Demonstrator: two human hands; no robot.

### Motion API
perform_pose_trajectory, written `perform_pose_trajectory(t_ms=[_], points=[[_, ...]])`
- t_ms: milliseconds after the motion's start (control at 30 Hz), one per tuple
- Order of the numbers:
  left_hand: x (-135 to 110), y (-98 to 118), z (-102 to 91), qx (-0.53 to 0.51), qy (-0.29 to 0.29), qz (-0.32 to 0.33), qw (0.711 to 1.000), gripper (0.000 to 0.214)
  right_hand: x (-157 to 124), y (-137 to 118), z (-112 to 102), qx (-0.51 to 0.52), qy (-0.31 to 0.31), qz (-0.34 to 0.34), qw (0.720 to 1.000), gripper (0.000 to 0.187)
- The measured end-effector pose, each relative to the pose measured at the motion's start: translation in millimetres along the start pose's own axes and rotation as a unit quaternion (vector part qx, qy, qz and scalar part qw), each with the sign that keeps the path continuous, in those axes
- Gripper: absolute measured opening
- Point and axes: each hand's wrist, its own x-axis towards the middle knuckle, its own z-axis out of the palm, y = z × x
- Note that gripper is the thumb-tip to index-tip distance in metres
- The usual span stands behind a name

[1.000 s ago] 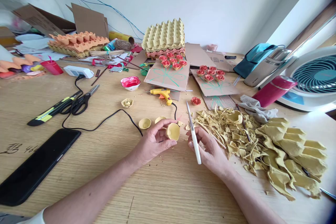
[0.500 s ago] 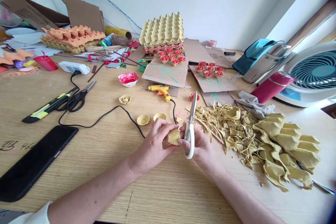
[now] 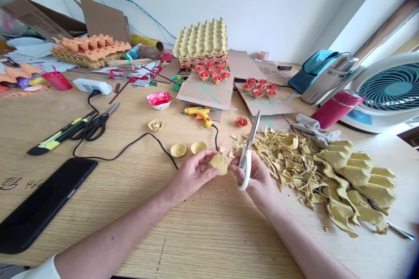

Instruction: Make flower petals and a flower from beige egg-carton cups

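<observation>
Between thumb and fingers, my left hand [image 3: 191, 175] pinches a yellow egg-carton cup piece [image 3: 218, 164]. White-handled scissors [image 3: 246, 163] are in my right hand [image 3: 258, 181], blades closed and pointing up and away from me. A small gap separates that hand from the cup piece. Just beyond my left hand lie two cut cups, one on the left [image 3: 178, 150] and one on the right [image 3: 199, 147]. A yellow paper rose [image 3: 156, 125] sits farther left, and a red paper rose [image 3: 241, 121] lies beyond the scissors.
Carton scraps [image 3: 288, 157] and a torn egg carton [image 3: 360, 174] spread on the right. A yellow glue gun [image 3: 201, 114] lies ahead, its cord crossing the table. Black scissors [image 3: 94, 124], a utility knife [image 3: 62, 134] and a phone [image 3: 46, 202] are left. Red roses stand on cardboard [image 3: 206, 91] behind.
My right hand has drawn back to the right with the scissors, which now tilt rightward. My left hand keeps the cup piece, turned so its rounded side shows more.
</observation>
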Motion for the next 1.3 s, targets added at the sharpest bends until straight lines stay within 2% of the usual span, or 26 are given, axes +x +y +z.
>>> perform_pose_trajectory(t_ms=[100, 233, 433, 600, 733, 833, 933, 1300], points=[[0, 3, -1.4, -0.066, 0.015, -0.028, 0.997, 0.047, 1, 5, -8, -0.042, -0.001, -0.006, 0.999, 0.032], [0, 5, -4.4, -0.164, 0.016, -0.051, 0.985, 0.044, 0, 3, -12, -0.11, -0.034, 0.003, 0.993, 0.028], [1, 6, -12.1, -0.229, -0.003, -0.037, 0.973, 0.045, -2, -7, -8, -0.189, -0.077, 0.022, 0.979, 0.029], [-2, 7, -12.7, -0.232, -0.015, 0.001, 0.973, 0.044, -2, -4, -9, -0.253, -0.079, -0.011, 0.964, 0.025], [-2, 7, -10.4, -0.189, 0.011, 0.036, 0.981, 0.033, -2, -4, -10, -0.313, -0.085, -0.018, 0.946, 0.024], [-1, 8, -9.9, -0.151, 0.037, 0.058, 0.986, 0.039, -1, -6, -13, -0.368, -0.091, -0.025, 0.925, 0.023], [0, 8, -9.6, -0.141, 0.036, 0.065, 0.987, 0.047, 1, -6, -16, -0.393, -0.093, -0.041, 0.914, 0.024], [1, 3, -12.4, -0.108, 0.027, 0.072, 0.991, 0.047, 1, 1, -22, -0.467, -0.097, -0.108, 0.872, 0.021]])
